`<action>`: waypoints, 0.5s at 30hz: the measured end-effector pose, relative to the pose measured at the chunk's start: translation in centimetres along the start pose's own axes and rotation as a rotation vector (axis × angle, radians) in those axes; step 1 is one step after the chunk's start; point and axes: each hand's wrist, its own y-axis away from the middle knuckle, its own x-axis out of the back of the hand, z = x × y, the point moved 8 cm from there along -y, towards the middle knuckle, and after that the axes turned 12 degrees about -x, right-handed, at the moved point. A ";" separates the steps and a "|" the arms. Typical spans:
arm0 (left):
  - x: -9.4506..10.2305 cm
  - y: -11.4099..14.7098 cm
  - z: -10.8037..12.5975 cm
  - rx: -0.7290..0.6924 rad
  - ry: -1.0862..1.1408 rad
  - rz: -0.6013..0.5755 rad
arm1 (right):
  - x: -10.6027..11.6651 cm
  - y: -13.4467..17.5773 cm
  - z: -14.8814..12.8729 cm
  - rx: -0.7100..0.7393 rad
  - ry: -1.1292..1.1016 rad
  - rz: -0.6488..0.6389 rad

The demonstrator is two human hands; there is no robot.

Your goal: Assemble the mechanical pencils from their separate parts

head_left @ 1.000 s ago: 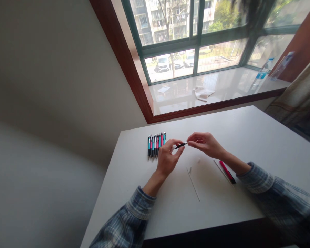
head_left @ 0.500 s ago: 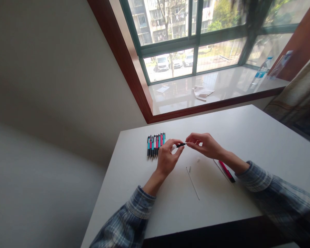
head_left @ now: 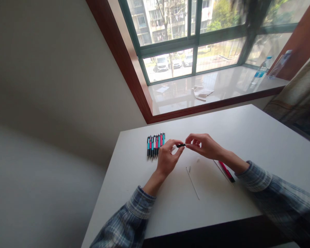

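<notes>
My left hand [head_left: 166, 160] pinches a pen barrel [head_left: 181, 145], white at one end with a black grip section, level above the table. At the barrel's right end, my right hand [head_left: 206, 144] has thumb and forefinger closed on the pen's small tip. Below the hands lie a thin white pen refill [head_left: 193, 183], a small spring [head_left: 189, 169] and a little whitish piece [head_left: 198, 160]. Near my right wrist rest a pink and black pen part [head_left: 226, 171] and another thin refill [head_left: 219, 168], both partly hidden by the arm.
Several pens [head_left: 152, 146] in turquoise, pink, white and black stand side by side left of my hands. The white table [head_left: 134, 193] meets a window sill [head_left: 175, 103] holding a cloth [head_left: 202, 93] and plastic bottles [head_left: 261, 71]. A wall [head_left: 54, 103] is at left.
My right fingertips have shifted very slightly at the pen's tip, closer to the black grip. The left hand and the loose parts stay where they were.
</notes>
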 end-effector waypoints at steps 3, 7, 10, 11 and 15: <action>-0.1 0.0 0.0 -0.011 -0.002 -0.006 | 0.2 0.0 0.1 -0.011 0.055 0.017; -0.1 0.1 -0.4 0.014 0.022 -0.001 | 0.2 0.0 0.0 -0.004 0.030 -0.011; -0.1 0.2 -0.6 0.034 0.035 0.001 | 0.2 0.1 -0.2 0.022 0.030 0.002; -0.1 0.2 -0.5 0.036 0.042 0.005 | 0.2 0.1 -0.3 0.025 0.040 0.007; 0.1 0.1 -0.2 0.030 0.048 0.028 | -0.4 0.2 -0.3 0.008 0.094 -0.003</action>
